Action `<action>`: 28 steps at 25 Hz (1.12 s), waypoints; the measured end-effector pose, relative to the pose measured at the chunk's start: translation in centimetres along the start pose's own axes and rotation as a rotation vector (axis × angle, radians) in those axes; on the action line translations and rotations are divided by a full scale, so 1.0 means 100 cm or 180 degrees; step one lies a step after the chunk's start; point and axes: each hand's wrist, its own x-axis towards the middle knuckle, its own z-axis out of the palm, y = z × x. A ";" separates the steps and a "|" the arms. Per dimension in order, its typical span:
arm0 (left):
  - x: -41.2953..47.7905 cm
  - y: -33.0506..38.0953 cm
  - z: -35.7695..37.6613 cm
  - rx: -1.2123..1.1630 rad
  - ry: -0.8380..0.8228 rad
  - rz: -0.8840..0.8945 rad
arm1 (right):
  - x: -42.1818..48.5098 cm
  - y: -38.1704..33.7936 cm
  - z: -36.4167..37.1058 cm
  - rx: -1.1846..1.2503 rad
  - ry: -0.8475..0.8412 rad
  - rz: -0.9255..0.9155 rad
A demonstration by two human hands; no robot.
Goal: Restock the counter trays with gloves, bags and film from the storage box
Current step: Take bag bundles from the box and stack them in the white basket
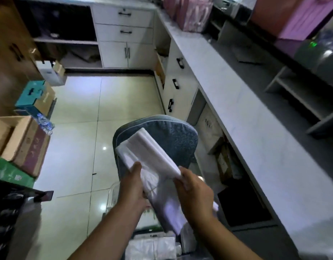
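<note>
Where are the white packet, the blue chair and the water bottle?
white packet [152, 158], head view, flat top face.
blue chair [173, 136], head view, cushioned backrest.
water bottle [44, 122], head view, clear body.

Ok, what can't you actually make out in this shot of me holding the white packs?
Head view only:
- White plastic packs: gloves, bags or film, no label readable.
- Storage box: mostly hidden behind left hand, right hand and the packs.
- Packets at the bottom: cut off by the frame edge.
- Counter: motion-blurred; no trays identifiable.
</note>
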 end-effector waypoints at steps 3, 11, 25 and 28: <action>-0.020 0.011 0.023 -0.0218 -0.0451 -0.0144 | -0.006 -0.014 -0.012 -0.0569 0.0062 -0.0592; -0.054 -0.020 0.066 0.0099 -0.1789 0.0073 | -0.029 0.009 -0.047 -0.1245 0.0067 0.0037; -0.160 -0.089 0.184 0.0599 -0.2510 -0.0923 | -0.085 0.117 -0.205 0.1929 -0.0242 0.2151; -0.209 -0.130 0.217 0.0682 -0.2806 -0.0993 | -0.115 0.144 -0.245 0.2213 0.0143 0.2222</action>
